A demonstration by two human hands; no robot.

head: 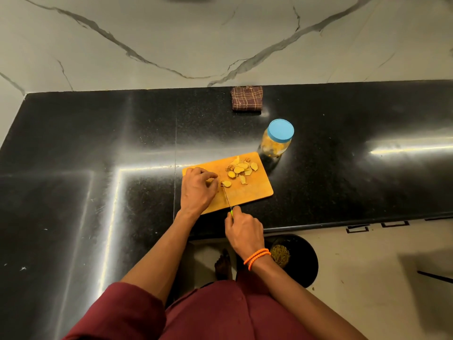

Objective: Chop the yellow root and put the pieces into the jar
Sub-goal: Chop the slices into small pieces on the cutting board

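On the black counter (98, 133), near its front edge: an orange cutting board (255, 192), lying at a slant.

On the board's left end: the left hand (197, 190), fingers curled down, pinching a small piece of yellow root (210, 180) against the wood. Mostly hidden under the fingertips, that piece.

Just right of those fingertips: one cut slice (226, 184), touching the tip of the knife (227, 198). Thin blade, running from the slice back toward the board's front edge, green handle barely showing.

At the board's front edge, partly off the counter: the right hand (244, 233), closed tight round the knife handle, index finger stretched along the top. Orange bead bracelet (256, 257) on that wrist.

Toward the board's far right corner: a loose heap of yellow slices (241, 169), some overlapping, a few brownish peel scraps among them.

Just beyond that far right corner, standing on the counter, apart from the board: a clear jar (274, 144) with yellow pieces inside, blue lid (280, 130) on.

Near the counter's back edge, against the marble wall: a folded brown checked cloth (246, 98).

Below the counter's front edge, on the floor: a black bin (306, 261) holding scraps. Maroon clothing (220, 312) at the bottom of the view.
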